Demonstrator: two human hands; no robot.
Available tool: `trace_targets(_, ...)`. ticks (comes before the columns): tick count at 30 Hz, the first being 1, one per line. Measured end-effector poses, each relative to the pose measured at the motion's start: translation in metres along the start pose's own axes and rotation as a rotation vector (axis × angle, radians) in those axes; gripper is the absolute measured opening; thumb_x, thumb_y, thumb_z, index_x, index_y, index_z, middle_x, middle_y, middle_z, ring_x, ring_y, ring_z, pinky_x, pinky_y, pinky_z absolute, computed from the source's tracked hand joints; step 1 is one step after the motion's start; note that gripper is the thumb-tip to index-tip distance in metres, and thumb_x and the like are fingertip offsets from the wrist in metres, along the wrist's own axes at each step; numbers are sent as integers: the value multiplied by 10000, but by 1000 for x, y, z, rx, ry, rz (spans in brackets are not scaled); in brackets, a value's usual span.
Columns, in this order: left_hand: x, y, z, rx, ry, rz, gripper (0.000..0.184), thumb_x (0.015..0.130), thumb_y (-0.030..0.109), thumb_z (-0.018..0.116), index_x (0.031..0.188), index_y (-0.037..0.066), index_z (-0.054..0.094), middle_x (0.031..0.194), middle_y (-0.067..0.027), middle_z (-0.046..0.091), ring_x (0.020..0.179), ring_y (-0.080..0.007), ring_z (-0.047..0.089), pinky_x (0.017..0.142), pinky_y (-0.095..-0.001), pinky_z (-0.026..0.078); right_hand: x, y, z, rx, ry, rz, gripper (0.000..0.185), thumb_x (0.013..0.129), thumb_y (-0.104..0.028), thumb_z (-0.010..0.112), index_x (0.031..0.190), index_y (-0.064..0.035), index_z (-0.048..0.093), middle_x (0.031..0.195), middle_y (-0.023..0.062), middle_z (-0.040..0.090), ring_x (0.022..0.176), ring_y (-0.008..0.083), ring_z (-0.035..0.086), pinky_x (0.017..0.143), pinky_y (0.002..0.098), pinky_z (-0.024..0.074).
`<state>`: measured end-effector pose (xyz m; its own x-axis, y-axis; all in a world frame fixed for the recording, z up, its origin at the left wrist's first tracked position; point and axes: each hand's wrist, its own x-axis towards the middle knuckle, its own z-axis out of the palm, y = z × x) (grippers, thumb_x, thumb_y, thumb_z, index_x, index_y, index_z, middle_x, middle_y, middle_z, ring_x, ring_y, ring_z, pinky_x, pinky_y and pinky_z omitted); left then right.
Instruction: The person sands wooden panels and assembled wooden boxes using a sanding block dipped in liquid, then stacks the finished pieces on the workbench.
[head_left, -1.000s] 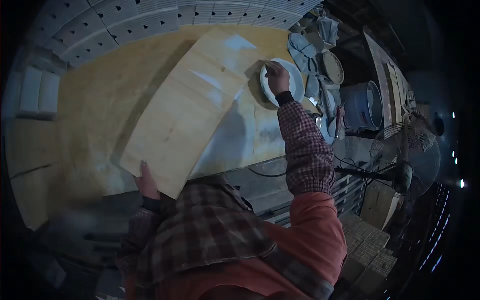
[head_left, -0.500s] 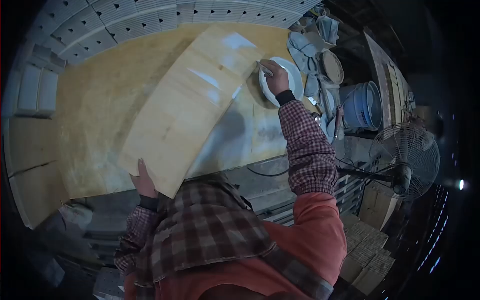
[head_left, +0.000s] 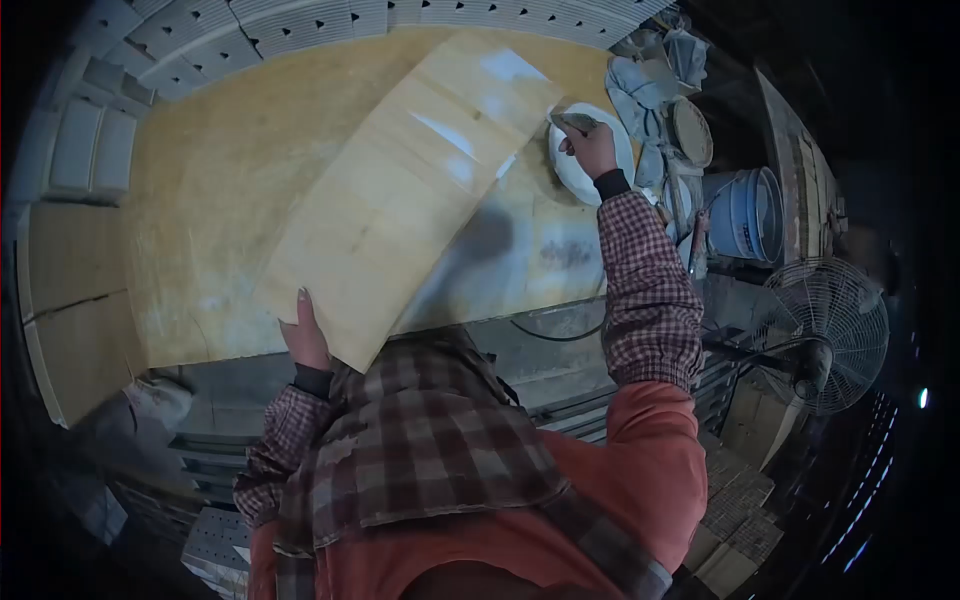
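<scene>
A long pale wooden board (head_left: 385,205) lies slantwise across the worktable, with its near end over the front edge. My left hand (head_left: 307,334) grips the board's near left corner, thumb on top and the other fingers hidden underneath. In my right hand (head_left: 595,150) is a small flat scraper (head_left: 572,122), pinched over a white bowl (head_left: 592,190) beside the board's far right corner. Whitish patches show on the far half of the board; I cannot tell whether they are paste or glare.
Grey perforated blocks (head_left: 300,28) line the table's (head_left: 200,250) far side. Cardboard boxes (head_left: 80,260) stand at left. Cloths (head_left: 635,85), a blue bucket (head_left: 740,213) and a wire fan (head_left: 830,335) are on the right.
The whole view has shifted a little to the right and up. My right hand has turned the scraper, so more of its blade shows above the bowl. My left hand keeps its grip.
</scene>
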<state>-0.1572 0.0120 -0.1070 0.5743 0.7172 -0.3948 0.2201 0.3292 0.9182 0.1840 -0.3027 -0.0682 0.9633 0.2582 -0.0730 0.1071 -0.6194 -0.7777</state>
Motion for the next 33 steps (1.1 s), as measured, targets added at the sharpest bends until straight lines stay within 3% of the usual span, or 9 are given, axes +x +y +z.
trace_targets(2,-6,12,0,79,-63,11,457,845,241,537,1178,-38,399,1147,-105,472,1017,-187,470,866,-299,383,-30,-5,9,365,-15,112,163,821,-106,528,867,21,618,591,46,582,492,89,539,450,229,406)
trace_targets(3,-4,13,-9,-494,-99,-288,445,845,233,536,1169,-42,402,1140,-108,475,1009,-187,472,859,-300,385,-44,-4,19,160,30,-219,160,819,-96,528,886,27,607,590,46,578,493,92,532,453,229,410)
trace_targets(5,-8,14,2,-25,-67,-32,449,845,236,535,1173,-40,402,1142,-105,473,1011,-185,473,858,-303,387,-79,-16,40,216,4,-253,173,819,-78,523,933,37,583,623,53,577,507,99,532,467,227,421)
trace_targets(9,-5,6,0,-108,-77,-106,456,854,264,514,1179,-37,406,1152,-111,470,1027,-187,463,861,-300,381,-118,-38,64,384,-51,-62,209,819,-19,475,1004,36,557,915,102,574,625,129,583,539,237,455)
trace_targets(15,-8,9,4,80,-120,55,475,847,275,526,1169,-55,406,1151,-124,467,1013,-191,473,851,-300,392,-122,-33,72,-449,41,-509,404,657,39,556,1051,-47,539,1066,109,516,825,300,559,685,333,466)
trace_targets(17,-4,13,5,29,-113,-79,470,848,256,527,1168,-62,394,1141,-126,471,1011,-197,473,843,-307,395,-124,-37,69,-579,-40,-516,417,652,3,571,1063,-59,532,1063,96,511,834,285,557,684,349,465)
trace_targets(18,2,16,-3,-513,-114,-410,452,853,245,518,1160,-63,394,1125,-126,478,995,-201,478,829,-311,397,-126,-37,68,-631,-33,-535,414,655,-8,573,1063,-60,534,1055,93,512,834,280,558,679,347,465)
trace_targets(21,-4,10,8,26,-90,34,413,862,230,503,1145,-55,406,1086,-121,493,969,-195,487,799,-317,411,-126,-38,65,-292,38,-462,427,632,59,559,1042,-60,553,1054,105,534,886,294,558,728,335,463)
trace_targets(33,1,3,0,123,-139,108,416,879,277,467,1092,-80,440,1036,-112,515,874,-172,514,785,-288,432,-134,-46,81,-599,-11,-544,421,636,18,555,1053,-30,517,1074,107,505,787,289,564,670,352,475)
